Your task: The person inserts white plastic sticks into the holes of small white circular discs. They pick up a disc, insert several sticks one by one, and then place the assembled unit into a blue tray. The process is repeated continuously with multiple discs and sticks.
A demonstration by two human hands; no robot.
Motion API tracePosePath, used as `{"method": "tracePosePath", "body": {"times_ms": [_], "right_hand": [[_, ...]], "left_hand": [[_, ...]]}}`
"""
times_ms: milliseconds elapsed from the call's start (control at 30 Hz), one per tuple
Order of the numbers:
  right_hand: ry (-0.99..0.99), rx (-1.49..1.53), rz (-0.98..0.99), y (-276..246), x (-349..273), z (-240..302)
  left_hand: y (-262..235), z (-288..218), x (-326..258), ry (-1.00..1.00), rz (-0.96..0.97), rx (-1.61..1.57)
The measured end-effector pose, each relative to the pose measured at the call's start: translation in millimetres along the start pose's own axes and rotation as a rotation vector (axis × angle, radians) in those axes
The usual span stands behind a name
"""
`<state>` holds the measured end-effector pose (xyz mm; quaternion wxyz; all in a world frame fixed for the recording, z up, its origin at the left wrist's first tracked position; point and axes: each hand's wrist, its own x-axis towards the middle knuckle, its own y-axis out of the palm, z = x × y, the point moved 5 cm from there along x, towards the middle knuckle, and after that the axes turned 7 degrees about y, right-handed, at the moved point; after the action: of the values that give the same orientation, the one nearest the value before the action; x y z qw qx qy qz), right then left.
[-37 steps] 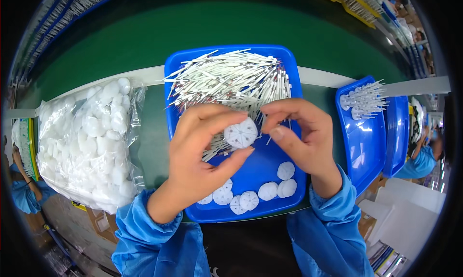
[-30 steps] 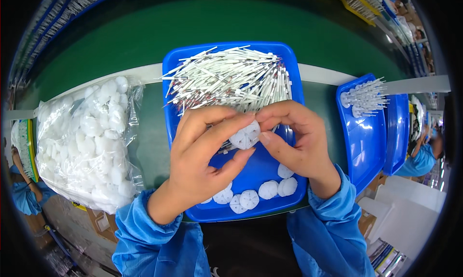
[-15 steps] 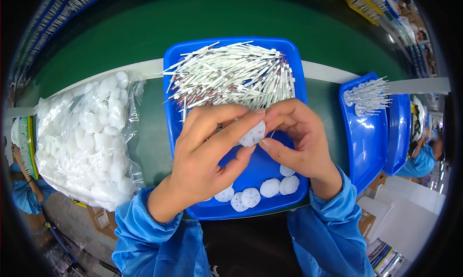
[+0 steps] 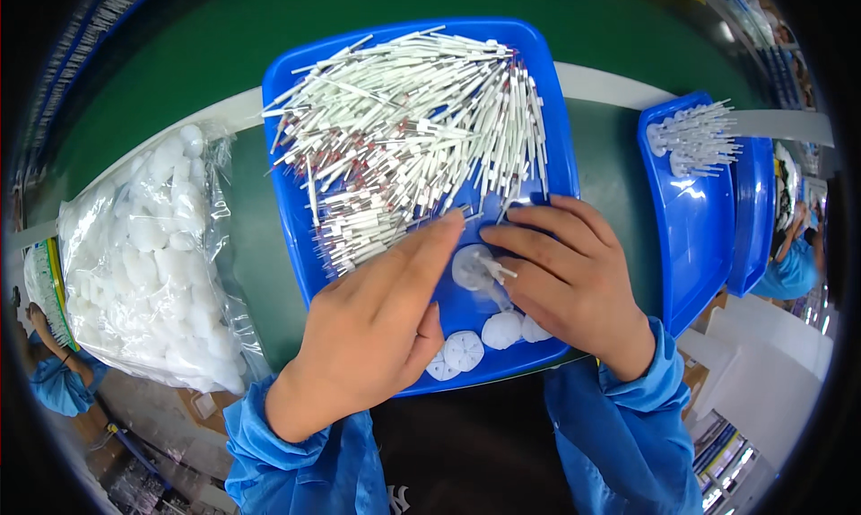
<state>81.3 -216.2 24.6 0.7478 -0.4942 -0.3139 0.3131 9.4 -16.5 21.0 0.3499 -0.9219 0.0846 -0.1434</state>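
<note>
Disc (image 4: 473, 260) just left of right hand (image 4: 574, 286), pins (image 4: 497, 268) pointing at its fingers; grip unclear. Left hand (image 4: 368, 318) unclenched, farther.

On the green table (image 4: 614, 176) lie a blue tray (image 4: 561, 156) and a clear bag (image 4: 148, 259).

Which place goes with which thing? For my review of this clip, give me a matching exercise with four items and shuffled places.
1. clear bag of white pieces
2. heap of thin white sticks
3. loose white discs
4. cluster of pieces with protruding sticks

A. near edge of the middle blue tray
B. inside the right-hand blue tray
C. left of the middle tray
D. far part of the middle tray

Pairs: 1-C; 2-D; 3-A; 4-B
</note>
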Motion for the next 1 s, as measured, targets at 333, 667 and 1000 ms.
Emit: {"method": "tracePosePath", "body": {"times_ms": [333, 667, 1000], "right_hand": [[0.085, 0.212, -0.039, 0, 3, -5], [0.068, 0.183, -0.116, 0, 1, 1], [0.707, 0.217, -0.591, -88, -92, -108]], "left_hand": [[3, -4, 11, 0.065, -0.018, 0.099], [13, -10, 17, 0.186, 0.026, 0.279], [-9, 3, -2, 0.159, -0.032, 0.257]]}}
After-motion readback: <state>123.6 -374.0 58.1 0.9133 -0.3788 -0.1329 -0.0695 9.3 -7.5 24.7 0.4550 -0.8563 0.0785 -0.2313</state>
